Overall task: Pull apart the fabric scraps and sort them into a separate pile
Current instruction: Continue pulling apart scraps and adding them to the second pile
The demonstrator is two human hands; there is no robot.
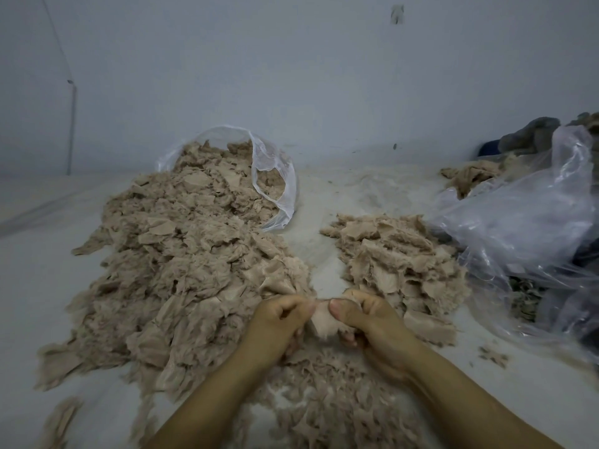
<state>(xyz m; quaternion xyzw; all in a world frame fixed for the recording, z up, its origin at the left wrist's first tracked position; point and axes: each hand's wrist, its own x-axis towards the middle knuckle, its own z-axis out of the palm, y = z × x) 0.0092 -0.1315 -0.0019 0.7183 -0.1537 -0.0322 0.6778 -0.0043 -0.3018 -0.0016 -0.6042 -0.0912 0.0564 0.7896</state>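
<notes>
Both hands meet low in the middle of the view, each pinching the same scrap (321, 322) of beige fabric. The left hand (278, 322) has its fingers curled and its thumb pressed against the scrap's left edge; the right hand (366, 315) grips the right edge, thumb on top and fingers folded under. The scrap is stretched between the two thumbs, so I judge the step in hand to be the pulling apart itself, with the piece not yet separated.

Loose beige shreds (324, 400) lie just under and between the forearms. To the left spreads the big heap (181, 270) of tangled scraps, touching the left hand's knuckles and running back to a clear plastic bag (275, 176) that lies on its side with more scraps spilling from its mouth. To the right, just beyond the right hand, sits the smaller pile (398, 257), which looks like the sorted one; a strip of bare pale floor (324, 251) keeps the two apart. Further right a crumpled clear plastic sheet (518, 228) covers darker things I cannot make out, and more beige fabric shows behind it near the wall (291, 76).

The next move likely calls for drawing the hands apart until the layers let go, then dropping the freed pieces on the right pile. The fabric is thin and frayed, so it may tear unevenly or drag neighbouring shreds along.
</notes>
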